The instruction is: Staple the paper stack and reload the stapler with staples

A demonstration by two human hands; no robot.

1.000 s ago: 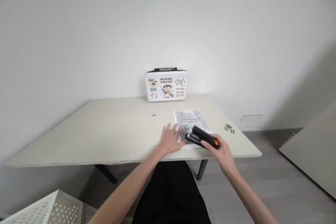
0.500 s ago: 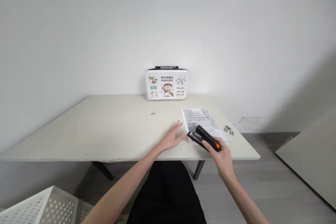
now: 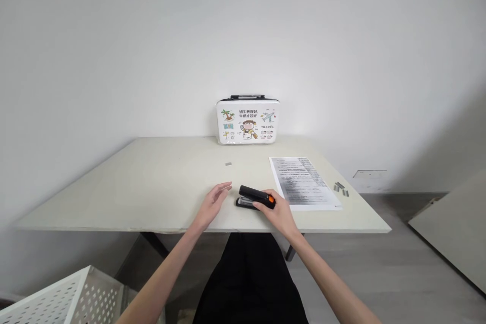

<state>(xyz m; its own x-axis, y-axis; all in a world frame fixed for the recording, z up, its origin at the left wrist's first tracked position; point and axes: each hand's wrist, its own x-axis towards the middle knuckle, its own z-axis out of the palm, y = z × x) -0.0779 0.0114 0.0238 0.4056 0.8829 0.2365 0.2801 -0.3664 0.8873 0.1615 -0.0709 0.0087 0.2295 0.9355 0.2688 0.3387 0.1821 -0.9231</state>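
I have my right hand (image 3: 280,215) closed around the orange-marked rear end of the black stapler (image 3: 252,195), its grip firm and the stapler's front end gaping toward the left. I see the stapler at the near side of the table (image 3: 163,187), left of the printed sheet (image 3: 304,182); whether it touches the surface I cannot tell. My left hand (image 3: 213,205) has a loosely open grip just beside the stapler's front, with nothing visible in it. A few staple strips (image 3: 345,193) lie right of the sheet, and an illustrated white case (image 3: 231,138) stands by the wall (image 3: 152,50)
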